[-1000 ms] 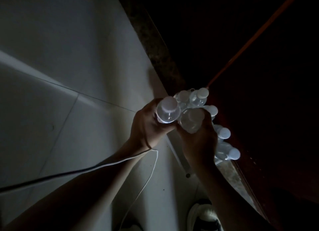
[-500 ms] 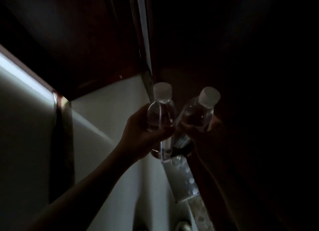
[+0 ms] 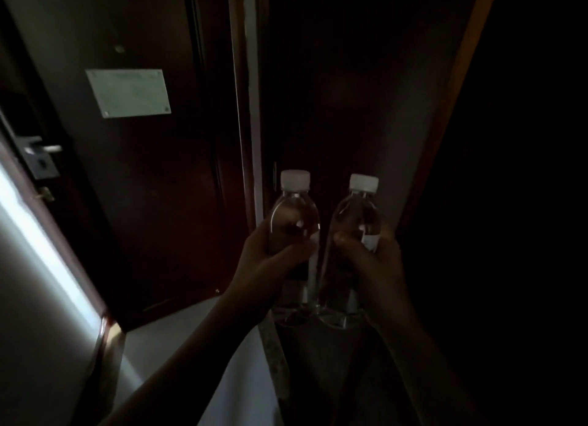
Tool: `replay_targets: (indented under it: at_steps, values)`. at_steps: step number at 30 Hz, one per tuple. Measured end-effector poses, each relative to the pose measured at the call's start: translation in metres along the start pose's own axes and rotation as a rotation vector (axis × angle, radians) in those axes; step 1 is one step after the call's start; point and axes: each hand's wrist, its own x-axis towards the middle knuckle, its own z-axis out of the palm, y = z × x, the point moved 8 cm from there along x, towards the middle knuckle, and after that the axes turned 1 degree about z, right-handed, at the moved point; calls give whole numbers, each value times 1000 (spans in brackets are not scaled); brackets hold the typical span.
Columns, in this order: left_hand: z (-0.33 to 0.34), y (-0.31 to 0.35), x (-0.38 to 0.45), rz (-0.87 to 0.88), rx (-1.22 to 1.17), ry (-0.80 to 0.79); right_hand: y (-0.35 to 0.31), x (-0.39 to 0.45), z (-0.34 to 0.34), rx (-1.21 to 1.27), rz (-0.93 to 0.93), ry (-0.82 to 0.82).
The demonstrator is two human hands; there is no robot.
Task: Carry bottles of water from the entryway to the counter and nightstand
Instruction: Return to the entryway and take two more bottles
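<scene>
Forearms low in the dim view, reaching up and forward from the bottom edge. Above them, left hand point(image 3: 270, 260) wrapped round the middle of the left bottle point(image 3: 296, 221), thumb across the front, fingers curled behind. Right hand point(image 3: 372, 260) likewise closed round the right bottle point(image 3: 359, 218), grip at label height. Both bottles upright, clear, full or nearly so, white caps on, held side by side and just apart at chest level. Below the hands, a pale floor point(image 3: 229, 362) with a speckled threshold strip point(image 3: 273, 362) running away along the dark panel on the right. Farther off, a dark wooden door point(image 3: 152, 186) to the left, with a metal handle and lock plate point(image 3: 39, 156) near its edge and a pale rectangular notice point(image 3: 127, 93) screwed on higher up. Beside it, a light vertical door frame point(image 3: 251, 107) directly behind the left bottle. At far left, a bright slanting band of light point(image 3: 44, 244) along the door's edge. As for progress: judged from the door and frame, still in the entryway, pick-up done for two bottles, one per hand. No worktop and no nightstand in sight, so all of the carrying and both set-downs apparently left to do. Cannot tell from here whether more bottles wait nearby, nor which way the room lies. Likely next need: a turn away from the door, bottles kept upright, grips kept firm in the poor light.
</scene>
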Motion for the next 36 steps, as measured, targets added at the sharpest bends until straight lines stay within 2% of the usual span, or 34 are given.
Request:
replay_targets:
  at_steps: [5, 8, 13, 17, 22, 26, 33, 36]
  values:
    - [17, 9, 9, -4, -24, -26, -32, -10, -19, 2, -39, 123]
    - [43, 6, 18, -2, -77, -128, -46, -24, -45, -29, -65, 278]
    - [113, -2, 12, -63, -158, -436, -82, -86, -94, -114, -99, 539]
    - [189, 21, -37, -60, -194, -814, -125, -181, -127, -243, -126, 827]
    - [270, 90, -169, -5, -417, -1242, -204, -346, -130, -450, -202, 1234]
    - [303, 155, -305, -86, -701, -1573, -268, -488, -96, -574, -331, 1563]
    - [282, 246, -542, -237, -882, -1912, -339, -716, 37, -690, -526, 1992]
    - [258, 275, -636, -280, -885, -2006, -357, -799, 96, -763, -537, 2128]
